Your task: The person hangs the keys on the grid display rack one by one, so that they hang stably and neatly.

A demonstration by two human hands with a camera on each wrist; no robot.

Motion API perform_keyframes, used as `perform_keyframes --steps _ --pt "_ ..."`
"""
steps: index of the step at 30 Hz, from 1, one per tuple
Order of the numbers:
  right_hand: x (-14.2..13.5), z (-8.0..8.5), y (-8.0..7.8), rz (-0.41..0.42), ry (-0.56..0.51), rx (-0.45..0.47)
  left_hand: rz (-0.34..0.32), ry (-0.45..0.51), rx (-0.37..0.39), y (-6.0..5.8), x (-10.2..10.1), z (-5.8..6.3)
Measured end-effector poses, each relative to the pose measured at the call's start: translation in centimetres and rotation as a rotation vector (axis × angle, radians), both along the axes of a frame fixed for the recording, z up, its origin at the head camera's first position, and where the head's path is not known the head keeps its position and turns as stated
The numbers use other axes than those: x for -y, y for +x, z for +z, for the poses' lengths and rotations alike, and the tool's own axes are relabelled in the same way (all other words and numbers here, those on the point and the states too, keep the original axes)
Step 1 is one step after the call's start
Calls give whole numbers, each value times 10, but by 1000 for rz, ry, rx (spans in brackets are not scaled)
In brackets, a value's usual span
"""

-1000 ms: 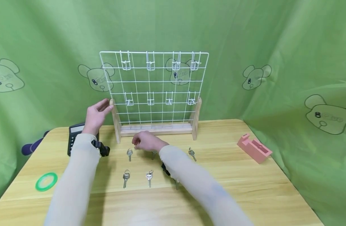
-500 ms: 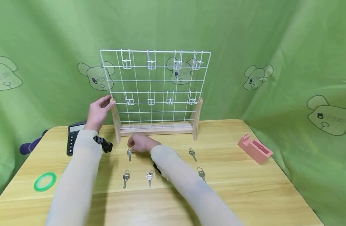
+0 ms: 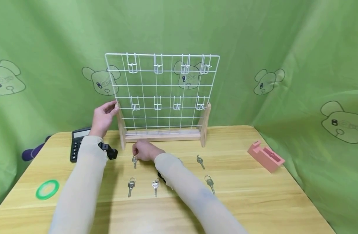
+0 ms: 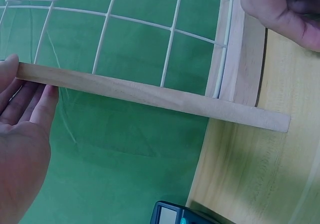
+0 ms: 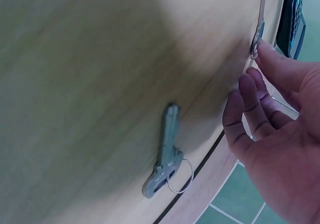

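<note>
My left hand (image 3: 102, 120) holds the left wooden post (image 4: 150, 98) of a white wire grid rack (image 3: 164, 85), thumb on one side and fingers on the other. At the rack's foot, my right hand (image 3: 146, 151) pinches the ring end of a silver key (image 3: 134, 163) lying on the table. The right wrist view shows a fingertip against that key (image 5: 260, 26), its shaft pointing away; the exact grip is partly hidden. Another key with a ring (image 5: 167, 151) lies beside this hand. Several white hooks (image 3: 157, 67) hang on the grid in two rows.
More ringed keys lie on the wooden table (image 3: 254, 201), including a front-left key (image 3: 131, 185), a front-middle key (image 3: 155, 185) and a right key (image 3: 209, 182). A calculator (image 3: 76, 146) and green tape roll (image 3: 47, 189) lie left. A pink tape dispenser (image 3: 265, 156) stands right.
My right hand has moved left and down onto the back-left key, uncovering a key at the front right. My left hand has closed onto the post's top.
</note>
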State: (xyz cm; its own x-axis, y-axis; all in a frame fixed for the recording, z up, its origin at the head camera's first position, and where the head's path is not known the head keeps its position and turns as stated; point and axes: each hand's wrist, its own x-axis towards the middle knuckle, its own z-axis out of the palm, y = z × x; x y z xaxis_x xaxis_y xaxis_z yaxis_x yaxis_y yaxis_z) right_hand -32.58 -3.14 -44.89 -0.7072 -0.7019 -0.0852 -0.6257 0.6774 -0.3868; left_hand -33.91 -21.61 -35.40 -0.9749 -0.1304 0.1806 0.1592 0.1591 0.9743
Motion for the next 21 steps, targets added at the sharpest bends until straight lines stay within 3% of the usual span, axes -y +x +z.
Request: perform_keyframes --steps 6,12,21 --pt "-1 -1 0 -25 -45 60 5 -10 13 0 1 1" --pt "-6 2 0 -25 -67 53 5 -21 27 1 0 2" --pt "-19 16 8 -41 -250 189 12 -31 37 0 1 3"
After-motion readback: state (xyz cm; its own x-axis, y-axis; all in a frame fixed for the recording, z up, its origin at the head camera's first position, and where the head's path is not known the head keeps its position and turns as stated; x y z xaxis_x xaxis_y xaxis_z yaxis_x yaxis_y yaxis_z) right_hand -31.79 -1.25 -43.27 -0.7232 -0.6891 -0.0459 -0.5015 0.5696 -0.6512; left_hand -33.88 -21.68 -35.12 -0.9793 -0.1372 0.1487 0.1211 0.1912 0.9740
